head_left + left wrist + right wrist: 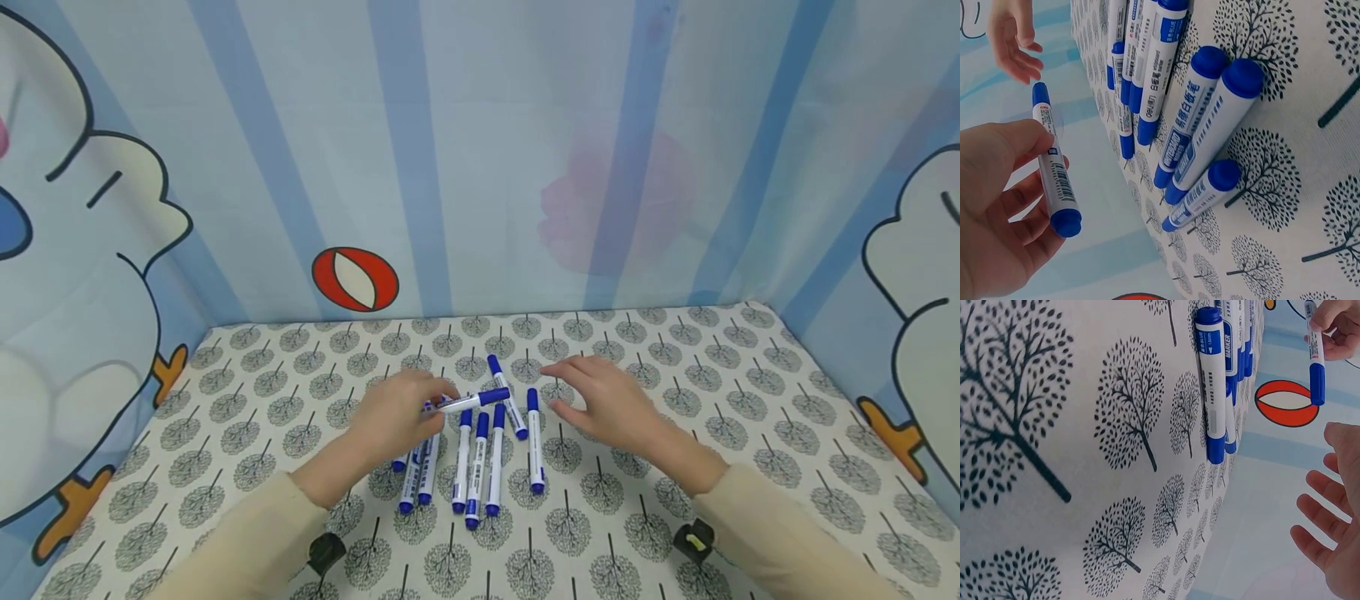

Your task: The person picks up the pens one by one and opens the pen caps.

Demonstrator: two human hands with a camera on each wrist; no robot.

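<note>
My left hand (397, 414) pinches a white whiteboard marker with a blue cap (471, 402) between thumb and fingers, raised above the table with its cap pointing right. The left wrist view shows the thumb lying across the barrel of this marker (1055, 164). To the right, my right hand (609, 402) hovers with spread fingers and holds nothing. Below and between the hands lie several more markers of the same kind. One marker (535, 442) lies nearest the right hand, and a slanted marker (512, 408) is beside it. Some markers (429, 467) are partly hidden by the left hand.
The table is covered by a white cloth with a tree print (570, 533). Behind it hangs a blue-striped backdrop (495, 167) with a red ball drawing (356, 279). Cartoon figures are printed on both sides.
</note>
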